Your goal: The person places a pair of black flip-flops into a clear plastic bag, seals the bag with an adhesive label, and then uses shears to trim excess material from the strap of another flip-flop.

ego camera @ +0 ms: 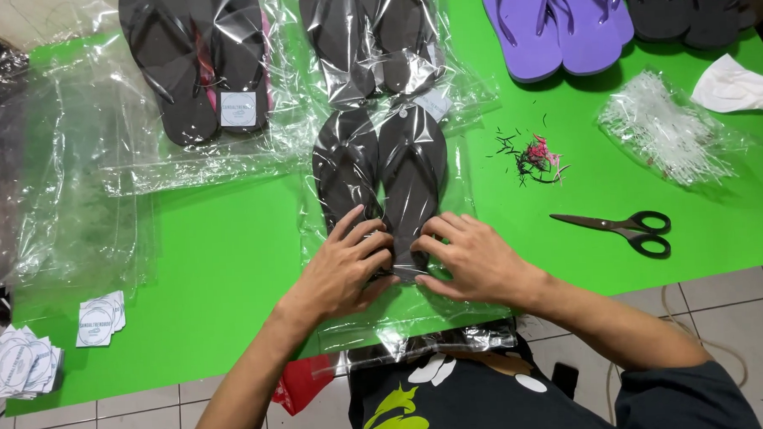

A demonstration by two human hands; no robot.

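Green sheet covers the table [214,271], which stands over a grey tiled floor [723,304]. Nearest edge: a clear plastic bag [419,323] lies flat, its open end hanging toward the person. Inside it, a pair of black flip-flops [380,168], side by side, heels nearest the body. Left hand [343,267] lies flat, fingers spread, pressing the film over the left heel. Right hand [472,255] does the same over the right heel, fingers partly curled; neither hand closes around anything. Fingertips of both nearly meet between the two soles.

Left of the hands, near the table edge: small stacks of square white label cards [98,319], more spilling at the corner [19,367]. Right of the hands: black-handled scissors [623,227], blades shut, lying apart from the bag.

Mid-table: a little heap of black and pink trimmings [533,157]; beside it a clear bag of white plastic fasteners [666,133]; a crumpled white tissue [736,85].

Far edge: two more bagged pairs, one black with pink showing [203,60], one black [375,37], each with a white label. Unbagged purple flip-flops [557,22] and a dark pair [687,5]. Loose empty clear bags [59,183] are piled at left.
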